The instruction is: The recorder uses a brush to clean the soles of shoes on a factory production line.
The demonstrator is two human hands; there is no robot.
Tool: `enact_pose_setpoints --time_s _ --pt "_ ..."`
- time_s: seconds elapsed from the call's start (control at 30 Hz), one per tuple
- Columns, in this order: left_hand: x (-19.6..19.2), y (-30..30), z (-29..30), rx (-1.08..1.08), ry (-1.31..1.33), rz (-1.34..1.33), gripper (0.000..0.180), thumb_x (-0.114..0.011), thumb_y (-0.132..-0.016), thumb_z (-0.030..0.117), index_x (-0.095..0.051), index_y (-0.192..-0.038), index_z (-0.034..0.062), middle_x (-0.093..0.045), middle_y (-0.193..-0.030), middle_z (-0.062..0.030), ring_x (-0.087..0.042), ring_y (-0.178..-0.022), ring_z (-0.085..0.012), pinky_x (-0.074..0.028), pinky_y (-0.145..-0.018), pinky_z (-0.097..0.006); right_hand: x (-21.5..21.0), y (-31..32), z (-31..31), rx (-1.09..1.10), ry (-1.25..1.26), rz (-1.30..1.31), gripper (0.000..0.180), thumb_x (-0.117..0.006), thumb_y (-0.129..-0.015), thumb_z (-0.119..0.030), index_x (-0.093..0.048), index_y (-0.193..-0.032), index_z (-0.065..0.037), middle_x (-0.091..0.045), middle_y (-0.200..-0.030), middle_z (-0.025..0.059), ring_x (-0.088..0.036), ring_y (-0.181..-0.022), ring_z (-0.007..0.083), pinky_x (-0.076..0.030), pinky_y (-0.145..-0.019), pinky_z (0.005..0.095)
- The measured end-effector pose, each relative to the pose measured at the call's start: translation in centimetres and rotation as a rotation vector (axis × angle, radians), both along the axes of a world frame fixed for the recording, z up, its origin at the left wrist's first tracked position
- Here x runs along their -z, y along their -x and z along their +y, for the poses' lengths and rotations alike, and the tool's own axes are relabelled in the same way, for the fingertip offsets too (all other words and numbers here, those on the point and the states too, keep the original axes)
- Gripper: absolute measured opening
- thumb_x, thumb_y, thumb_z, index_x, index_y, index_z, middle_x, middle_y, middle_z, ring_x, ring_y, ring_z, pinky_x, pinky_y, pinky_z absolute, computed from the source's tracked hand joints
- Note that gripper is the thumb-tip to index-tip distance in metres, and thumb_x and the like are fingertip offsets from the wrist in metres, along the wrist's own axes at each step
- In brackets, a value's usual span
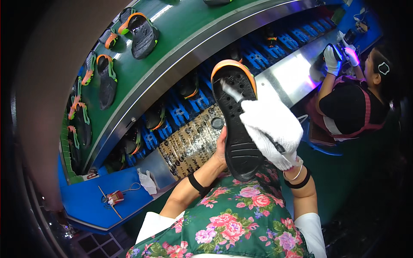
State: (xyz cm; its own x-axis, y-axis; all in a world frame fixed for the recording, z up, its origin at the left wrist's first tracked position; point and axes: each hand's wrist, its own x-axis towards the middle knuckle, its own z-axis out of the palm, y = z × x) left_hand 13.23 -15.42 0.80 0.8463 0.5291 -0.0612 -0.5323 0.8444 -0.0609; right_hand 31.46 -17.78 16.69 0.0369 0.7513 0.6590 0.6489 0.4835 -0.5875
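A black shoe sole (241, 129) with an orange rim at its toe stands upright in front of me. It has small holes in the forefoot and grooves across the heel. My left hand (222, 148), bare, grips it along its left edge, with most of the fingers hidden behind it. My right hand (273, 129), in a white knitted glove, is closed on a slim brush-like tool (232, 91). The tool's pale tip, smeared by motion, lies over the forefoot; a dark piece, perhaps its handle, shows by the palm.
On the left a green conveyor belt (172, 32) carries several soles with orange rims. Under it runs a rack of blue holders (178, 112). A taped cardboard sheet (187, 144) lies beyond my left arm. A blue table (97, 195) stands lower left. A co-worker (352, 99) works at right.
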Motion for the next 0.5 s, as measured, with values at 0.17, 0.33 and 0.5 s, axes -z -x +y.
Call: enact_pose_setpoints --time_s 0.17,0.33,0.5 --pt "-0.3 -0.1 0.4 -0.004 -0.047 -0.027 0.080 -0.048 -0.097 0.065 -0.038 -0.154 0.0105 -0.046 -0.153 -0.0178 -0.047 -0.139 -0.0356 -0.035 -0.118 -0.054 -0.1 1.2 -0.1 -0.041 0.001 -0.102 0.027 -0.077 -0.079 -0.003 -0.077 -0.105 -0.005 -0.077 -0.102 0.0075 -0.074 -0.094 0.0265 -0.057 -0.085 0.0360" --pt "-1.3 -0.1 0.9 -0.014 -0.007 0.018 0.089 -0.042 -0.094 0.075 -0.038 -0.154 0.0096 -0.047 -0.152 -0.0186 -0.049 -0.137 -0.0362 -0.038 -0.116 -0.055 0.5 0.3 0.2 -0.035 -0.011 0.066 0.025 -0.077 -0.076 0.000 -0.077 -0.101 -0.004 -0.076 -0.104 0.0126 -0.073 -0.094 0.0271 -0.057 -0.082 0.0371" --pt "-3.4 -0.5 2.6 0.002 0.028 0.099 0.096 -0.043 -0.090 0.081 -0.040 -0.152 0.0081 -0.049 -0.150 -0.0179 -0.050 -0.135 -0.0358 -0.037 -0.116 -0.053 1.6 1.8 -0.2 -0.093 0.063 0.033 0.026 -0.075 -0.077 0.003 -0.076 -0.103 -0.004 -0.075 -0.106 0.0138 -0.073 -0.096 0.0283 -0.057 -0.084 0.0373"
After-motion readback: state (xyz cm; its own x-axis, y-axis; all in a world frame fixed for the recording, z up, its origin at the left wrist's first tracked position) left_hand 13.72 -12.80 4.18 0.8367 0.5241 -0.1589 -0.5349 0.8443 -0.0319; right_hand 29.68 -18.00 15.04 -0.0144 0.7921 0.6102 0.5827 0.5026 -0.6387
